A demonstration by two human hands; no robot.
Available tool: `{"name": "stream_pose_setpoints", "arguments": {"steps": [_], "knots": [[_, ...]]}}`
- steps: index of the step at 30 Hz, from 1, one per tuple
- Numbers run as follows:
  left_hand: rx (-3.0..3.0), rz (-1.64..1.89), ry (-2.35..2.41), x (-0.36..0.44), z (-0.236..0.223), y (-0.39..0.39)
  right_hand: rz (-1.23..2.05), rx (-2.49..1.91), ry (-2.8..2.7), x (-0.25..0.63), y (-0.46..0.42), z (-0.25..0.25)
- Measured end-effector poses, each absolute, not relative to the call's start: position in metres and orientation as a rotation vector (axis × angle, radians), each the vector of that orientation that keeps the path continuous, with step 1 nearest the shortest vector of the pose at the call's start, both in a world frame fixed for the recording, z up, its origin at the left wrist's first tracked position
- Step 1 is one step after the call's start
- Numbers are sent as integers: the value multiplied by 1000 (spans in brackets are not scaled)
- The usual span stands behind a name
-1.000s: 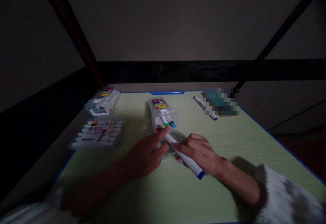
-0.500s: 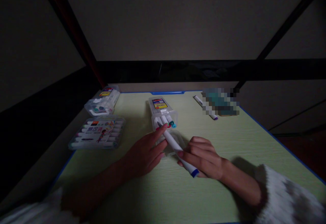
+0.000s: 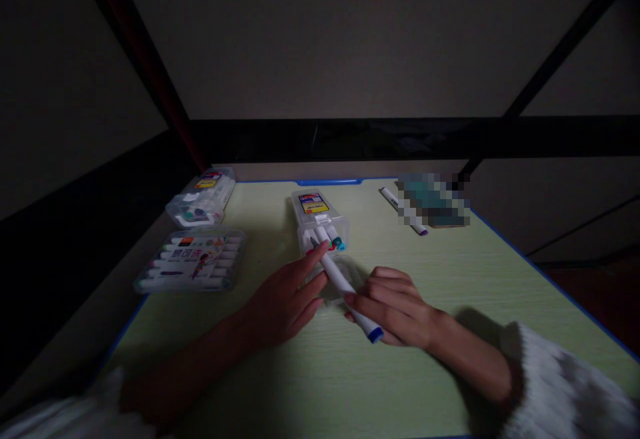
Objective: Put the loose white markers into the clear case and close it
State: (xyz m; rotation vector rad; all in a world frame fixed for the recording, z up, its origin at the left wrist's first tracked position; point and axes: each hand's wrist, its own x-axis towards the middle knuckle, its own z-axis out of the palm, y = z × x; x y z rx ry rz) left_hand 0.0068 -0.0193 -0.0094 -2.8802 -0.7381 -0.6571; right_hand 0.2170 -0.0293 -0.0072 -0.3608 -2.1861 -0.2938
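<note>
My right hand (image 3: pixel 397 306) is closed around a white marker (image 3: pixel 336 274) with a blue end, thumb and fingers gripping its near half. The marker slants away to the left, its grey tip at the mouth of a clear plastic marker case (image 3: pixel 315 209). Several white markers with teal, red and other coloured ends sit inside that case. Its clear lid (image 3: pixel 350 269) lies flipped down towards me, partly hidden by the marker and hands. My left hand (image 3: pixel 290 299) has its fingers spread, with the index fingertip touching the marker's far end beside the case opening.
At the left of the pale green table (image 3: pixel 280 386) lie a flat clear marker pack (image 3: pixel 195 259) and, behind it, another clear case (image 3: pixel 205 196). A purple-ended marker (image 3: pixel 403 210) lies at the back right, against a pixelated flat object (image 3: pixel 435 199).
My right hand and the blue-ended marker have shifted slightly left and forward, towards the case opening. My left hand stays nearly still.
</note>
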Motion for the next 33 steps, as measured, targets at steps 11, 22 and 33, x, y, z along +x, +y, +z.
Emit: {"name": "stream_pose_setpoints", "arguments": {"steps": [11, 22, 33], "knots": [[-2907, -664, -790, 8, -10, -20, -368, -369, -2199, 216, -29, -6], [-2898, -671, -776, 8, -10, -20, -370, -430, -2224, 216, -29, -3], [-2896, -685, -738, 8, -10, -19, -316, -501, -2271, 214, -29, 0]]}}
